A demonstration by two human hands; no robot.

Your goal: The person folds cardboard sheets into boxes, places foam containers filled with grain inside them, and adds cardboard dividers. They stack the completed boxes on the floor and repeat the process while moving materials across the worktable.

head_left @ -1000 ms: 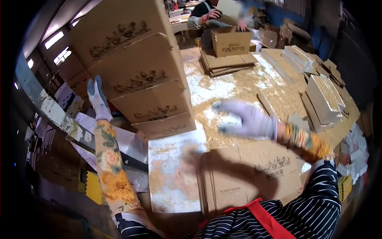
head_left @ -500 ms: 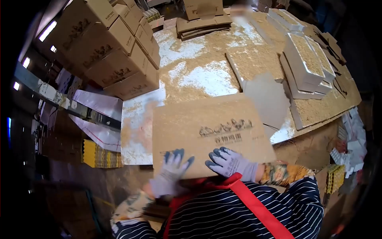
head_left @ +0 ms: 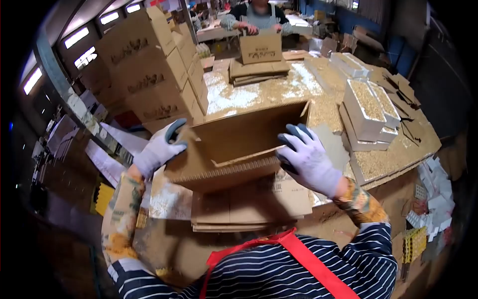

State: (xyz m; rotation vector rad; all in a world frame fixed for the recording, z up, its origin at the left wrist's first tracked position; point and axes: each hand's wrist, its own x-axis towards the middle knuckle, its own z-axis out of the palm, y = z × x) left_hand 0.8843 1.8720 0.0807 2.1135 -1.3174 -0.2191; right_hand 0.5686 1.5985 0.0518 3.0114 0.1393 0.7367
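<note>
An unfolded cardboard box (head_left: 234, 175) with its top open is raised and tilted in front of me, its hollow inside facing up. My left hand (head_left: 162, 148), in a white glove with dark grey fingertips, grips the left end of the box. At the right end, my right hand (head_left: 312, 158), gloved the same way, has its fingers bent over the rim. Directly under the box lies a pile of flat cardboard boxes (head_left: 249, 208), partly shaded by it.
Stacked printed cartons (head_left: 154, 84) rise at the left. White foam blocks (head_left: 366, 102) stand on the sawdust-strewn table (head_left: 423, 144) at the right. Across it, a person (head_left: 259, 20) handles a carton (head_left: 261, 48) over flat cardboard (head_left: 259, 72). Yellow trays (head_left: 414, 245) are at lower right.
Both hands were on a flat printed cardboard box. Now a box is opened out and lifted between them, with the hands farther apart and higher. My view has tipped up.
</note>
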